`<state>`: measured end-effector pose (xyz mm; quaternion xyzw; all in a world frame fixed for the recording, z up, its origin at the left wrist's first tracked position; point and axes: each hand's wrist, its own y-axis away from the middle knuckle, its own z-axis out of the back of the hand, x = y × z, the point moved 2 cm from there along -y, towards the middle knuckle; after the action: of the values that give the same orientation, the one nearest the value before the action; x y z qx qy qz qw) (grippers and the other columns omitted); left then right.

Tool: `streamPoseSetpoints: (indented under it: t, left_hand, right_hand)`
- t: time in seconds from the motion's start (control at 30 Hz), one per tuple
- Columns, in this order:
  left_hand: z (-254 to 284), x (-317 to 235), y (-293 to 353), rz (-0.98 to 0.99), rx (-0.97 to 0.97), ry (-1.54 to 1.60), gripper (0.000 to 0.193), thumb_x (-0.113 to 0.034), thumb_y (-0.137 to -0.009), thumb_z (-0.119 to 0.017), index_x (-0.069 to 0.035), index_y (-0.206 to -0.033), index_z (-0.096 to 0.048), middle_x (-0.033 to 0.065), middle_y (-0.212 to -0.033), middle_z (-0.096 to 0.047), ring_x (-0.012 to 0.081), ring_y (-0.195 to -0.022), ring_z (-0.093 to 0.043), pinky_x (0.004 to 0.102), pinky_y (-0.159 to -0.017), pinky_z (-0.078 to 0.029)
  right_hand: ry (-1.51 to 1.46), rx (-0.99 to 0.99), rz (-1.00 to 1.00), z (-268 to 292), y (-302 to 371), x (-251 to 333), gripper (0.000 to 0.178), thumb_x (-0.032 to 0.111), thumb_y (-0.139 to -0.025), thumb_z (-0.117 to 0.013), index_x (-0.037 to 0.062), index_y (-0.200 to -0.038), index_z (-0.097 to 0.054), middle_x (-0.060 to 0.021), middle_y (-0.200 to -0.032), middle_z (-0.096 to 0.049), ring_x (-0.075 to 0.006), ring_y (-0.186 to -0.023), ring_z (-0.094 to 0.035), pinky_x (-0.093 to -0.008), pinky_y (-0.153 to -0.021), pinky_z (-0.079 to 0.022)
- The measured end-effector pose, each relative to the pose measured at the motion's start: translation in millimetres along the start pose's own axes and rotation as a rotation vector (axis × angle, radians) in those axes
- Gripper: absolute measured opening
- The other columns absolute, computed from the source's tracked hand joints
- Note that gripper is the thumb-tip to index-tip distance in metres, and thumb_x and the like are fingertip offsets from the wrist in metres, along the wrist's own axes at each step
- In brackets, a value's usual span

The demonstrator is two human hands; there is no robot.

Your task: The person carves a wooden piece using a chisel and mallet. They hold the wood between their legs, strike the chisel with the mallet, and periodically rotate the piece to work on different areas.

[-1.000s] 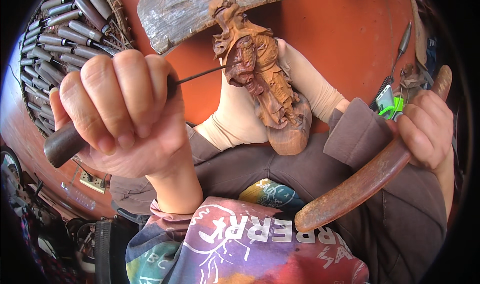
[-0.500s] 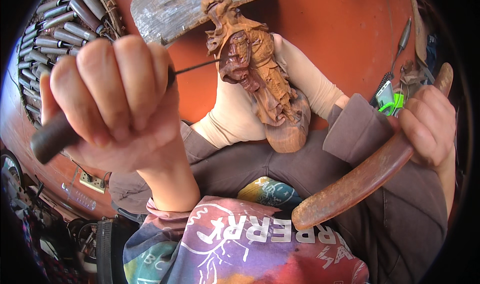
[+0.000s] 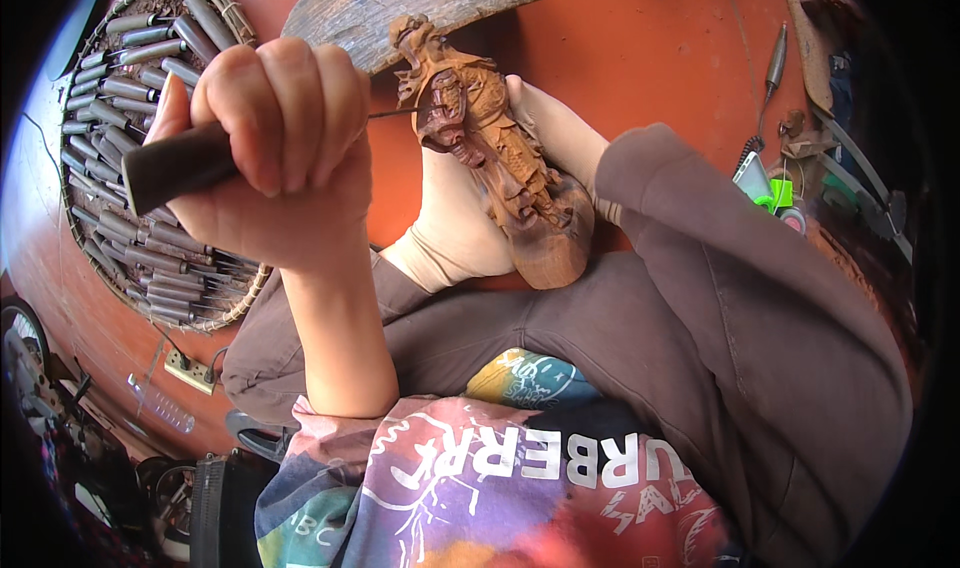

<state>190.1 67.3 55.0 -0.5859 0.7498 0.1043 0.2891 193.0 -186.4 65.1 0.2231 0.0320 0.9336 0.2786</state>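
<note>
My left hand is closed around the dark handle of a carving chisel. Its thin blade points right, and the tip meets the reddish, darker part of a carved wooden figure. The figure leans tilted between my two feet in beige socks, its smooth, uncarved-looking base toward my lap. Detailed robes and a head are cut into the upper part. My right hand is out of the picture, and so is the curved wooden club it held.
A round wicker basket with several dark-handled chisels lies on the red floor to the left. Beyond the figure is a grey, weathered wooden slab. At right lie a corded pen-shaped tool and a bright green item. A power strip sits at lower left.
My right hand and the curved wooden club have left the view. The left hand and chisel show slightly higher, the figure slightly lower and left, and more of the basket shows.
</note>
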Motion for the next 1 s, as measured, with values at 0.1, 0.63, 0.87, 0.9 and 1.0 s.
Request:
streamPoseSetpoints:
  t: [0.1, 0.63, 0.87, 0.9, 1.0]
  left_hand:
    - [3, 2, -2, 0.014, -0.014, 0.015, 0.050, -0.029, -0.101, -0.034, -0.015, -0.054, -0.043, -0.0006, -0.053, -0.040, 0.0130, -0.052, -0.039, 0.0292, -0.055, -0.031]
    - [-8, -10, 2, 0.089, -0.135, -0.037, 0.049, -0.021, -0.099, -0.043, -0.015, -0.050, -0.046, -0.0040, -0.050, -0.040, 0.0112, -0.047, -0.038, 0.0263, -0.053, -0.030]
    - [1, -44, 4, -0.037, -0.125, -0.010, 0.046, -0.013, -0.092, -0.053, -0.018, -0.047, -0.046, -0.0064, -0.046, -0.042, 0.0075, -0.044, -0.038, 0.0225, -0.050, -0.029]
    - [5, -35, 5, -0.058, -0.156, -0.011, 0.047, -0.014, -0.093, -0.053, -0.018, -0.047, -0.046, -0.0060, -0.046, -0.042, 0.0075, -0.044, -0.038, 0.0225, -0.050, -0.029]
    - [16, -19, 3, -0.028, -0.128, 0.032, 0.048, -0.018, -0.095, -0.052, -0.017, -0.048, -0.047, -0.0049, -0.046, -0.043, 0.0079, -0.045, -0.038, 0.0229, -0.049, -0.030]
  right_hand:
    - [-0.012, -0.001, -0.037, -39, -26, -3, 0.033, 0.011, -0.070, -0.080, 0.0006, -0.095, -0.060, -0.0122, -0.076, -0.059, -0.0272, -0.064, -0.057, -0.0377, -0.056, -0.045]
    - [-0.049, -0.033, -0.119, -102, -70, 0, 0.033, 0.014, -0.068, -0.077, 0.0005, -0.094, -0.061, -0.0123, -0.077, -0.060, -0.0274, -0.064, -0.057, -0.0375, -0.056, -0.044]
    - [-0.074, -0.034, -0.107, -98, -64, 3, 0.033, 0.015, -0.067, -0.076, 0.0005, -0.093, -0.062, -0.0123, -0.077, -0.060, -0.0274, -0.064, -0.057, -0.0374, -0.056, -0.044]
    - [-0.073, -0.032, -0.115, -98, -62, 3, 0.033, 0.015, -0.067, -0.076, 0.0005, -0.093, -0.062, -0.0123, -0.077, -0.060, -0.0274, -0.064, -0.057, -0.0374, -0.056, -0.044]
    - [-0.075, -0.030, -0.125, -99, -60, 2, 0.033, 0.015, -0.067, -0.076, 0.0005, -0.092, -0.062, -0.0123, -0.077, -0.060, -0.0275, -0.064, -0.057, -0.0374, -0.056, -0.044]
